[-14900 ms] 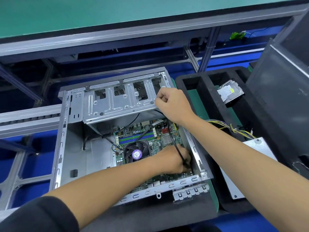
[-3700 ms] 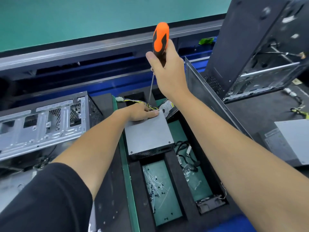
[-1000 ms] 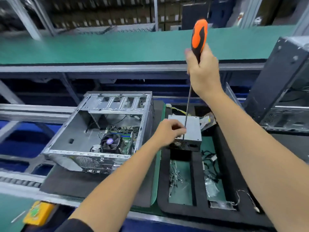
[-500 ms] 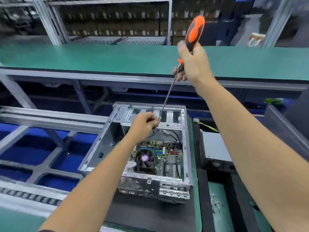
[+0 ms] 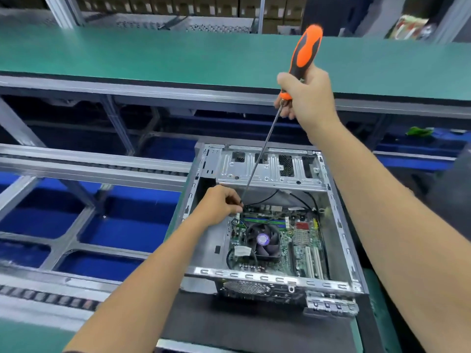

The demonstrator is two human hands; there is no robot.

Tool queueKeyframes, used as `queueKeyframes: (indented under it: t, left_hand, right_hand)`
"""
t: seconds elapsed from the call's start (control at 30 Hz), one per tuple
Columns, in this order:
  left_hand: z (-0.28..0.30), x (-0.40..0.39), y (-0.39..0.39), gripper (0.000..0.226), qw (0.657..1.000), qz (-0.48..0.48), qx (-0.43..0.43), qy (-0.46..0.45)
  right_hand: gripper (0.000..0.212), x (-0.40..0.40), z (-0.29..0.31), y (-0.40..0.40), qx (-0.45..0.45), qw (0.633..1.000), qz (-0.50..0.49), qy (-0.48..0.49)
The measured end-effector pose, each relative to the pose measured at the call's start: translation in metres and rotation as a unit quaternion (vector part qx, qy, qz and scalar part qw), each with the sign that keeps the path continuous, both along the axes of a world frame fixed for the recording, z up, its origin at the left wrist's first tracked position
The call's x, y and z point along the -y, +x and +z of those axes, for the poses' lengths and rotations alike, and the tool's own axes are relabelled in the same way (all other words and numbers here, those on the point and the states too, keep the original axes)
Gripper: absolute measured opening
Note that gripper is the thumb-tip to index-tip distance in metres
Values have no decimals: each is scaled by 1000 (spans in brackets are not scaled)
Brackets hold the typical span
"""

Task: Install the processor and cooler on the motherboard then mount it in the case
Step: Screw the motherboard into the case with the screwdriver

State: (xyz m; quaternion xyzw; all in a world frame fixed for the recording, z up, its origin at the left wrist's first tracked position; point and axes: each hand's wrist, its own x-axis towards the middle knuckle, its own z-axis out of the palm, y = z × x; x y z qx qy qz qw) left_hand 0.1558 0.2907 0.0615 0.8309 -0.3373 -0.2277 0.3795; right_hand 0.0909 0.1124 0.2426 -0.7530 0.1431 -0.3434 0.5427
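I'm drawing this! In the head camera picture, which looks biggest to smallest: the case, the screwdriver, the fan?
1. Case: largest by far.
2. Screwdriver: long but thin, and nearer the camera, which may flatter it.
3. Fan: smallest, sitting inside the case.

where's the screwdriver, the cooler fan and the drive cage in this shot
screwdriver [image 5: 304,50], head view, on the orange handle above the right hand
cooler fan [image 5: 263,239], head view, on its purple hub sticker
drive cage [image 5: 270,166], head view, on its perforated metal top

One screwdriver [image 5: 304,56], one case [image 5: 339,220], one motherboard [image 5: 303,240], one cooler [image 5: 263,240].
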Motion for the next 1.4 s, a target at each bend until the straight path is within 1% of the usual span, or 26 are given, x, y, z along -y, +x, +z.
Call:
queueKeyframes:
  t: [0.13, 0.2, 0.33, 0.43, 0.57, 0.77, 1.03, 1.2, 1.4]
  left_hand:
    - [-9, 1, -1, 18, 1000, 6, -14, -14]
    - [-12, 3, 0, 17, 1000, 13, -4, -12]
    - [-18, 7, -3, 8, 997, 2, 59, 45]
    - [-20, 8, -2, 6, 995, 6, 74, 67]
    - [-22, 8, -1, 5, 994, 14, 77, 80]
    - [-24, 8, -1, 11, 995, 17, 64, 78]
    - [-25, 9, -1, 18, 994, 11, 65, 87]
    - [-26, 7, -1, 25, 993, 30, 70, 86]
    - [-27, 12, 3, 26, 989, 62, 95, 95]
  right_hand:
    - [17, 1, -12, 5, -12, 1000, 5, 8]
    - [17, 1, -16, 6, -14, 1000, 11, 10]
    - [15, 1, -21, 6, -21, 1000, 18, -3]
    - [12, 0, -21, 7, -26, 999, 27, -15]
    - [15, -1, -22, 10, -29, 999, 34, -25]
    - [16, 1, -27, 9, -27, 998, 42, -24]
    - [12, 3, -27, 9, -29, 998, 50, -12]
    - [12, 2, -26, 11, -30, 998, 55, -13]
    - [13, 3, -24, 13, -34, 998, 53, -17]
